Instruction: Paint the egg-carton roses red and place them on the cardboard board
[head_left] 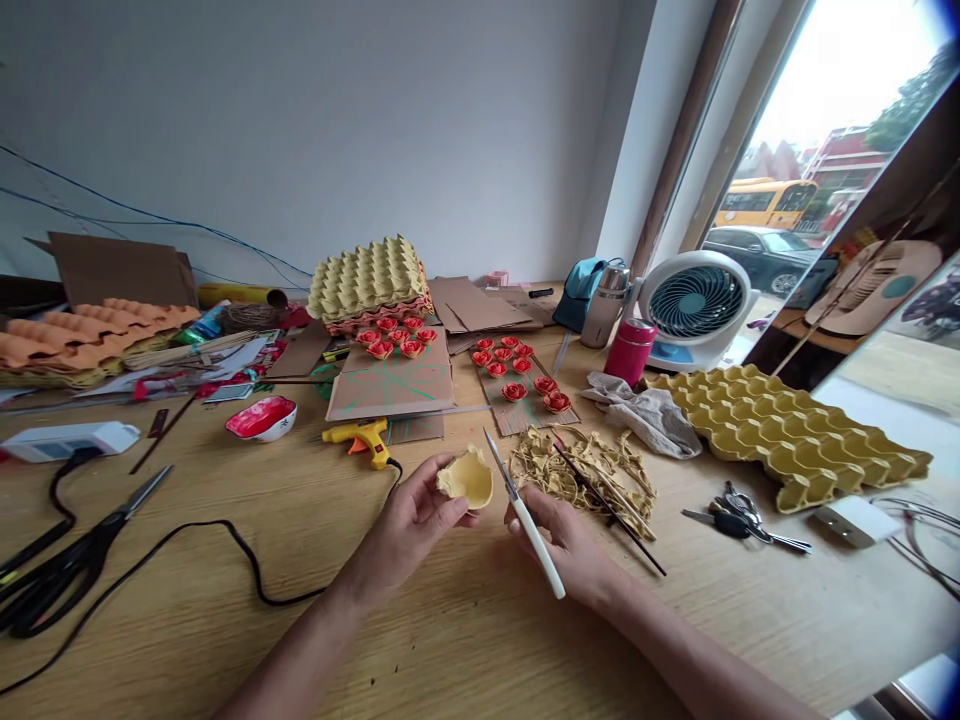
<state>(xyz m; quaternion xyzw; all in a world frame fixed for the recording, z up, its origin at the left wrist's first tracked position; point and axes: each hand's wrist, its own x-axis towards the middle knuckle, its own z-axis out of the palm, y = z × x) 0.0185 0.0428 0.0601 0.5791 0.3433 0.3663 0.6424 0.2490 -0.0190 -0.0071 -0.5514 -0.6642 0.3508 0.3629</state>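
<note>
My left hand (pixel 409 525) pinches a small yellow egg-carton cup (pixel 466 478) just above the wooden table (pixel 300 600). My right hand (pixel 570 545) is closed around the white handle of a thin-bladed craft knife (pixel 523 510), whose blade tip points up beside the cup. Just beyond the right hand lies a heap of yellow carton scraps (pixel 592 465) with a thin dark stick (pixel 607 505) across it. Red paper roses (pixel 517 372) sit on cardboard pieces further back.
A yellow glue gun (pixel 364 437) with black cord lies left of the cup; black scissors (pixel 67 565) at far left. A yellow egg tray (pixel 787 430), keys (pixel 739 515), cloth (pixel 649 415), red cup (pixel 630 350), fan (pixel 694 305) stand right. Stacked egg trays (pixel 371 280) and a red-filled bowl (pixel 262 418) are behind.
</note>
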